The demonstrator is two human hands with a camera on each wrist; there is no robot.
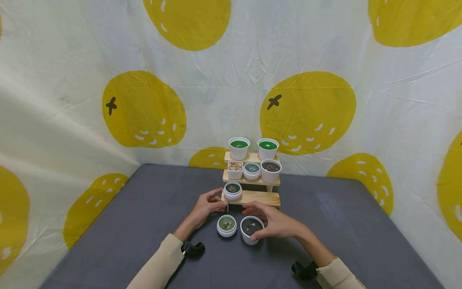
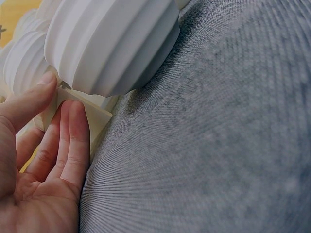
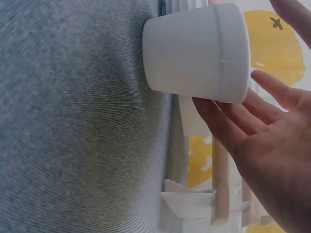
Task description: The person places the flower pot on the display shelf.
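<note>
A stepped wooden stand (image 1: 252,196) holds small white pots on three tiers. My left hand (image 1: 207,205) grips the left end of its lowest tier, thumb at the front and fingers on the end piece (image 2: 99,121). Beside it on that tier sits a ribbed pot (image 1: 233,196) with a dark top. My right hand (image 1: 278,222) is spread around a smooth white pot (image 3: 194,53) with dark filling, standing on the table. Its fingers lie along the far side; the thumb is held apart above the rim. Just left stands another ribbed pot (image 1: 226,230) with a green speckled top.
On the middle tier stand a square pot (image 1: 235,172) of pale pebbles, a ribbed pot (image 1: 252,176) and a dark-filled pot (image 1: 270,176). Two green-filled pots, left (image 1: 239,152) and right (image 1: 268,153), are on top. A patterned curtain (image 1: 223,92) hangs behind the grey table (image 1: 162,188).
</note>
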